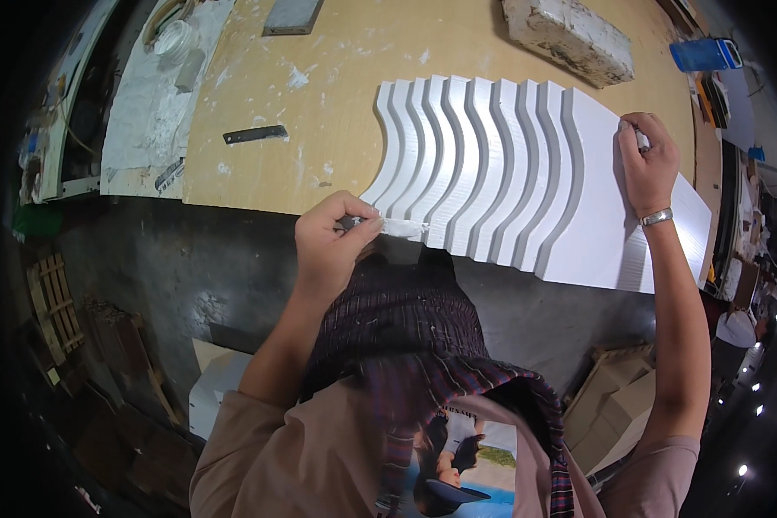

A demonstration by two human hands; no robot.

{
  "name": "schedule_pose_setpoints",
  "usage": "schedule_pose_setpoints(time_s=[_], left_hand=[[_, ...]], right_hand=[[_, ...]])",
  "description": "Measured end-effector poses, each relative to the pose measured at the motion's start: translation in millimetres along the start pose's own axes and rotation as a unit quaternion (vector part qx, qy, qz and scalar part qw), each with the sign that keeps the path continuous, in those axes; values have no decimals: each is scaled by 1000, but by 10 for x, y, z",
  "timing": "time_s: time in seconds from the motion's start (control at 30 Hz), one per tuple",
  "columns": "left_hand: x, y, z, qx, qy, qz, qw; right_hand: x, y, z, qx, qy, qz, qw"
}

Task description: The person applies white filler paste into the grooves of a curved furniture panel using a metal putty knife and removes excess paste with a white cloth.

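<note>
"Grey concrete floor (259, 268) below, dim clutter around. What sits closest?"

"Dark striped cloth (397, 319) at the waist. Just past it is the left hand (332, 237), thumb and fingers pinching a thin, flat tool smeared with white (403, 228)."

"Where does that tool point?"

"Rightward, at the near left corner of a glossy white panel with wavy, stepped ridges (483, 164). That panel lies on the right half of a tan wooden tabletop (259, 78), covering its near edge."

"And the right hand (652, 164)?"

"At the panel's smooth right part, a silvery band (656, 217) on its wrist. Fingers are curled around a small pale object (642, 141) — mostly hidden, so I cannot tell what it is."

"Farther off?"

"Left on the tabletop, a flat black strip (255, 135). Beyond the panel, a rough, white-stained block (570, 39); at the far left, a grey rectangular block (293, 15). Past the right side — a blue container (704, 54)."
</note>
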State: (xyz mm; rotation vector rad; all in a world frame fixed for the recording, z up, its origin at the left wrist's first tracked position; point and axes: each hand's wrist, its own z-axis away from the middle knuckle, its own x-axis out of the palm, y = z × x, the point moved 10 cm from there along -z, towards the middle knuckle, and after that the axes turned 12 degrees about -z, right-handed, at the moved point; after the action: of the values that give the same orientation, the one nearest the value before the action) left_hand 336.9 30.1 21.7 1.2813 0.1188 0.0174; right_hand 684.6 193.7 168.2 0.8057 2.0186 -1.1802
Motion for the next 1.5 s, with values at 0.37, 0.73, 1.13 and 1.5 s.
schedule_pose_setpoints(time_s=[0.37, 0.73, 1.13, 1.5], left_hand=[[57, -17, 16, -11, -13, 8, 1000], [97, -87, 23, -42, -52, 24, 997], [116, -164, 3, -108, -90, 46, 989], [-22, -21, -110, -46, -22, 20, 998]], right_hand=[[5, -15, -9, -13, 0, 7, 1000], [6, 37, 10, -7, -3, 18, 1000], [-1, -30, -2, -26, 10, 1, 1000], [0, -9, -6, -4, 4, 6, 1000]])
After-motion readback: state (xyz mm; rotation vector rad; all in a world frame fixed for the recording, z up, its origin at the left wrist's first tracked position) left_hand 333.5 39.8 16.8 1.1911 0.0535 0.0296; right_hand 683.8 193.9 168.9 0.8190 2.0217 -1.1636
